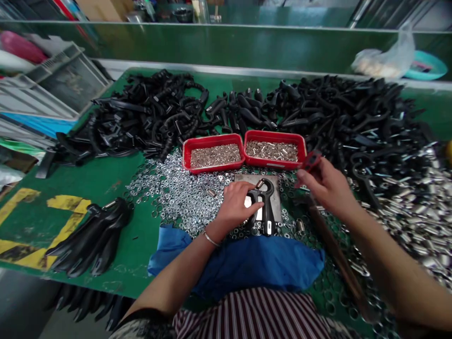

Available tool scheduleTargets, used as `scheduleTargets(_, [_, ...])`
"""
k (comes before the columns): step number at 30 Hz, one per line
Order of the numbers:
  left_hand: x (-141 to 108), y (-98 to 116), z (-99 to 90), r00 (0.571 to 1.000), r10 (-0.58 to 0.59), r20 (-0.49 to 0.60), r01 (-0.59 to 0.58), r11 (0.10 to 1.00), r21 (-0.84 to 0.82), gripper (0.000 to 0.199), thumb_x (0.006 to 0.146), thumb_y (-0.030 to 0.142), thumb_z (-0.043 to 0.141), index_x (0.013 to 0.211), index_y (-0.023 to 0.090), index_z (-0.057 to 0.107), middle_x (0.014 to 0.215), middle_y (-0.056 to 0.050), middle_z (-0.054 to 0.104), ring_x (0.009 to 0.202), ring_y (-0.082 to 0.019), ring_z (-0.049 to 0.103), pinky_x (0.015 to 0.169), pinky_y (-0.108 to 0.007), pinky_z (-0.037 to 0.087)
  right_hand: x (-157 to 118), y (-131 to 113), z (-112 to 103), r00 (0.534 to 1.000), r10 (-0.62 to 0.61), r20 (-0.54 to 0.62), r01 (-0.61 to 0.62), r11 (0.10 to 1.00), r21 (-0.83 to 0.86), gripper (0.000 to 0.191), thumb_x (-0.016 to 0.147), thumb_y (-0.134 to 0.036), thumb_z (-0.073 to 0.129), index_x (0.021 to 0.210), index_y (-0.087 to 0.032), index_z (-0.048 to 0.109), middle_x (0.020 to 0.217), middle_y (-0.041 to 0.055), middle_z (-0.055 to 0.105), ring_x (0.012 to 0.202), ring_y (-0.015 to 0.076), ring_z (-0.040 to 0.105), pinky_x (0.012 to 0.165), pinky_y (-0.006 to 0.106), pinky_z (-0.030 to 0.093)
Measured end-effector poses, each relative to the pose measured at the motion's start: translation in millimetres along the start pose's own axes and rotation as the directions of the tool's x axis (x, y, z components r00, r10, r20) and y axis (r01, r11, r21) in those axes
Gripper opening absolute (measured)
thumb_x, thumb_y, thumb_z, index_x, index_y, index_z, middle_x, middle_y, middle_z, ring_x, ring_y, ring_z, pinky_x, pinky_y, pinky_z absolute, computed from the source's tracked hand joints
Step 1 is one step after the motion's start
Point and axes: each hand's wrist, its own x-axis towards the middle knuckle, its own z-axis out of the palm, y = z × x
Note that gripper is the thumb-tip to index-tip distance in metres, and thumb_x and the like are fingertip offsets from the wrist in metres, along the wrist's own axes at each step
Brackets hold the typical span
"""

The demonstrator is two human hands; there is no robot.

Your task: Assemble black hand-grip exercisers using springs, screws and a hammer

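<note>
My left hand (236, 201) is closed on a black two-armed plastic handle (269, 214), which lies on a square metal plate (276, 186). A small silver cylinder sits near the handle's curved top. Just right of the red trays, my right hand (330, 188) pinches a blurred red object (310, 162) whose kind I cannot make out. Below that hand a hammer with a wooden handle (335, 249) lies on the table, partly under my forearm. Loose metal rings (176, 193) surround the plate.
Two red trays (213, 168) (275, 164) hold small metal pins. Black plastic parts (151, 110) are heaped along the back. Silver cylinders (409, 212) cover the right side. Several black handles (95, 235) lie at the left. Blue cloth (257, 263) lies along the front edge.
</note>
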Motion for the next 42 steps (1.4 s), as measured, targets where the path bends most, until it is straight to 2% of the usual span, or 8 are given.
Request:
scheduleTargets(4, [-1, -1, 3.1, 0.999, 0.018, -0.046, -0.017, 1.0, 0.013, 0.046, 0.086, 0.045, 0.073, 0.123, 0.021, 0.058, 0.123, -0.007, 0.065, 0.119, -0.028, 0.054, 0.105, -0.046, 0.038, -3, -14, 44, 0.993, 0.111, 0.025, -0.111, 0.898, 0.425, 0.041, 0.099, -0.058, 0.044, 0.127, -0.03, 0.039, 0.102, 0.0097, 0.073, 0.077, 0.0257, 0.074, 0.065, 0.042, 0.06])
scheduleTargets(9, [-5, 0, 3.8, 0.995, 0.04, -0.09, -0.039, 0.999, 0.015, 0.047, 0.087, 0.044, 0.072, 0.124, 0.019, 0.057, 0.124, -0.01, 0.064, 0.121, -0.029, 0.053, 0.105, -0.047, 0.038, -6, -10, 77, 0.986, 0.151, 0.071, -0.166, 0.843, 0.512, 0.041, 0.098, -0.06, 0.047, 0.122, -0.03, 0.036, 0.106, 0.0115, 0.074, 0.086, 0.0269, 0.075, 0.063, 0.039, 0.06])
scheduleTargets(22, [-4, 1, 3.6, 0.998, 0.019, -0.068, -0.018, 1.0, 0.006, 0.048, 0.087, 0.045, 0.072, 0.126, 0.021, 0.056, 0.126, -0.011, 0.063, 0.121, -0.031, 0.053, 0.105, -0.049, 0.038, -7, -15, 75, 0.98, 0.182, 0.076, -0.196, 0.873, 0.446, 0.048, 0.097, -0.056, 0.051, 0.132, -0.03, 0.033, 0.101, 0.0119, 0.074, 0.082, 0.0297, 0.075, 0.064, 0.045, 0.061])
scheduleTargets(31, [-4, 0, 4.1, 0.997, 0.028, -0.077, -0.028, 1.0, 0.004, 0.051, 0.086, 0.048, 0.073, 0.124, 0.019, 0.057, 0.125, -0.012, 0.064, 0.122, -0.03, 0.052, 0.104, -0.048, 0.038, -8, -19, 76, 0.996, 0.088, 0.027, -0.091, 0.985, 0.148, 0.049, 0.093, -0.064, 0.053, 0.118, -0.023, 0.046, 0.085, 0.0131, 0.073, 0.078, 0.0322, 0.072, 0.073, 0.049, 0.057])
scheduleTargets(33, [-4, 0, 3.4, 0.997, 0.027, -0.078, -0.028, 1.0, -0.005, 0.049, 0.086, 0.048, 0.074, 0.122, 0.02, 0.057, 0.124, -0.011, 0.064, 0.121, -0.03, 0.054, 0.103, -0.048, 0.039, 4, -23, 71, 0.989, 0.082, 0.125, -0.115, 0.952, 0.285, 0.046, 0.093, -0.067, 0.05, 0.112, -0.025, 0.047, 0.076, 0.0067, 0.07, 0.059, 0.0239, 0.066, 0.059, 0.042, 0.056])
scheduleTargets(36, [-3, -2, 4.3, 0.996, 0.018, -0.082, -0.02, 1.0, -0.02, 0.046, 0.085, 0.048, 0.075, 0.12, 0.021, 0.059, 0.121, -0.01, 0.065, 0.118, -0.03, 0.055, 0.101, -0.047, 0.04, 21, -25, 63, 0.966, 0.062, 0.252, -0.2, 0.797, 0.57, 0.045, 0.095, -0.071, 0.041, 0.099, -0.026, 0.048, 0.072, 0.002, 0.067, 0.045, 0.0153, 0.052, 0.044, 0.033, 0.048])
scheduleTargets(38, [-2, -4, 6.4, 0.996, 0.023, -0.083, -0.025, 0.999, -0.026, 0.047, 0.085, 0.048, 0.075, 0.12, 0.022, 0.059, 0.121, -0.009, 0.065, 0.118, -0.029, 0.055, 0.101, -0.047, 0.04, 23, -23, 60, 0.977, 0.073, 0.199, -0.186, 0.748, 0.637, 0.045, 0.093, -0.071, 0.043, 0.097, -0.027, 0.047, 0.078, 0.0033, 0.069, 0.053, 0.0168, 0.059, 0.049, 0.034, 0.052])
scheduleTargets(42, [-1, -7, 10.1, 0.996, 0.033, -0.084, -0.035, 0.999, -0.027, 0.047, 0.084, 0.048, 0.076, 0.119, 0.022, 0.059, 0.12, -0.008, 0.066, 0.117, -0.029, 0.055, 0.101, -0.046, 0.039, 7, -14, 64, 0.982, 0.128, 0.14, -0.185, 0.805, 0.563, 0.043, 0.089, -0.067, 0.057, 0.103, -0.029, 0.042, 0.092, 0.0051, 0.074, 0.073, 0.0234, 0.072, 0.064, 0.04, 0.059])
